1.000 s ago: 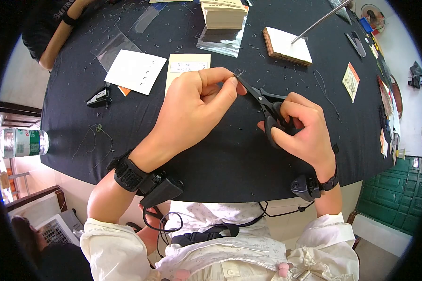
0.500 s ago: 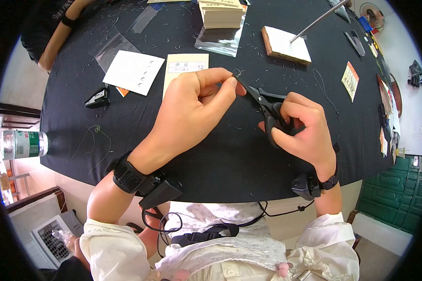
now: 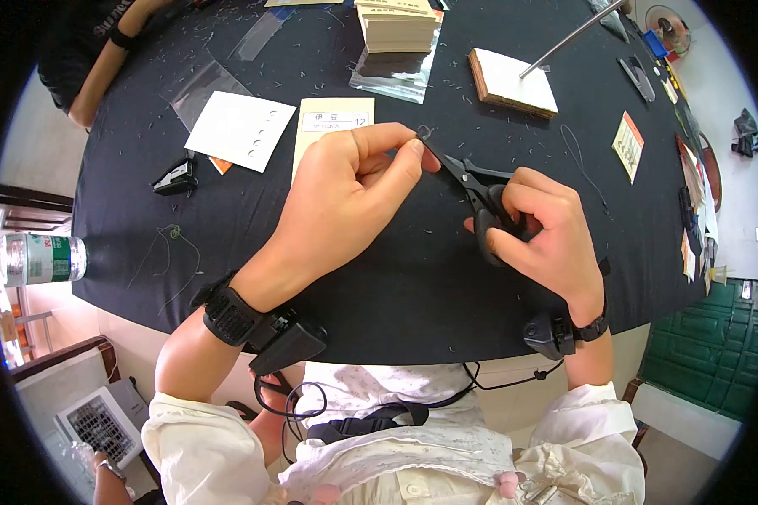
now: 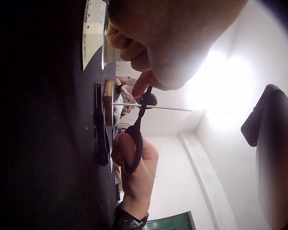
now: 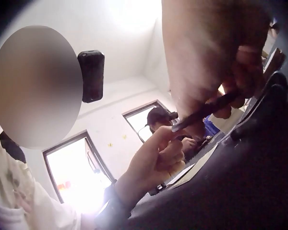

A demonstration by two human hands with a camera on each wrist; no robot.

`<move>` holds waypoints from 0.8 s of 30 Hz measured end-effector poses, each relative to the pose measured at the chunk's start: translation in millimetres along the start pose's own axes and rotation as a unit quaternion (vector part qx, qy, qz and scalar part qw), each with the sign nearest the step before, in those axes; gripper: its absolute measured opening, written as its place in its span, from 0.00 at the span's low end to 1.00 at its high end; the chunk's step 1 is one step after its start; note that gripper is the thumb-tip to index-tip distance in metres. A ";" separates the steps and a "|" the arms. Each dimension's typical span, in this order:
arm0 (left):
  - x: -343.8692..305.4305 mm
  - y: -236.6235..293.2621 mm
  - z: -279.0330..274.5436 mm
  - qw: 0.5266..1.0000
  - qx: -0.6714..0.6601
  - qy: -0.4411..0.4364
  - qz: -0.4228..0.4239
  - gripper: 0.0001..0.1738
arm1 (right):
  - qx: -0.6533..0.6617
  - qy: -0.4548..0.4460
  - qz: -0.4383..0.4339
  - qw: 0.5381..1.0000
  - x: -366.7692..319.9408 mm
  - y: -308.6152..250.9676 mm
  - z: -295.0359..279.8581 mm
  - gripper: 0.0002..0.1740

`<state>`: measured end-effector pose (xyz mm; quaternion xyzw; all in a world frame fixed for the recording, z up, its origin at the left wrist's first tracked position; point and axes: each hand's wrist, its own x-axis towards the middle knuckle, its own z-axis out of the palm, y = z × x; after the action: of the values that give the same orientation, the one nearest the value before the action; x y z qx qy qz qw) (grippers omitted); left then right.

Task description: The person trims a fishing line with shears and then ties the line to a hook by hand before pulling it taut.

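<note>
Black scissors (image 3: 478, 192) are held in the right hand (image 3: 549, 225), its fingers and thumb in and round the handles. Their blades point up and left to the fingertips of the left hand (image 3: 345, 189), where thumb and index finger pinch something tiny. A small tangle of fine thread (image 3: 424, 132) shows just past those fingertips; what exactly is pinched is hidden. In the left wrist view the scissors (image 4: 143, 112) reach from the right hand (image 4: 134, 163) up to the left fingertips. The right wrist view shows the left hand (image 5: 151, 165) at the blade tip.
On the black cloth (image 3: 379, 311) lie a white card (image 3: 240, 130), a labelled envelope (image 3: 335, 109), a stapler-like black tool (image 3: 175, 175) and loose threads. Farther back are a card stack (image 3: 397, 34) and a block (image 3: 512, 82) with a metal rod. Another person's arm is at upper left.
Both hands and the scissors stay almost where they were, with only a slight shift at the blade tips. At lower left, a person in the background has moved.
</note>
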<state>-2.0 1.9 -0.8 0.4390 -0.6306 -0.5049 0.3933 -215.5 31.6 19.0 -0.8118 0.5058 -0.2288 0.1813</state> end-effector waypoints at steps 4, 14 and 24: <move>-1.0 0.2 -0.6 1.000 0.010 0.006 0.010 0.13 | 0.000 -0.002 0.010 1.000 -1.0 3.3 3.2 0.12; -0.7 1.7 -2.2 1.000 0.027 -0.011 -0.001 0.14 | -0.052 0.103 -0.018 0.993 0.2 -0.8 2.7 0.12; -1.3 2.8 -2.3 0.999 0.029 -0.013 -0.004 0.14 | -0.002 0.060 0.042 0.997 -1.2 2.7 5.9 0.11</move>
<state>0.1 2.7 2.2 0.4465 -0.6482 -0.4934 0.3702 -214.7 31.9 12.5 -0.7749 0.5503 -0.2675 0.1584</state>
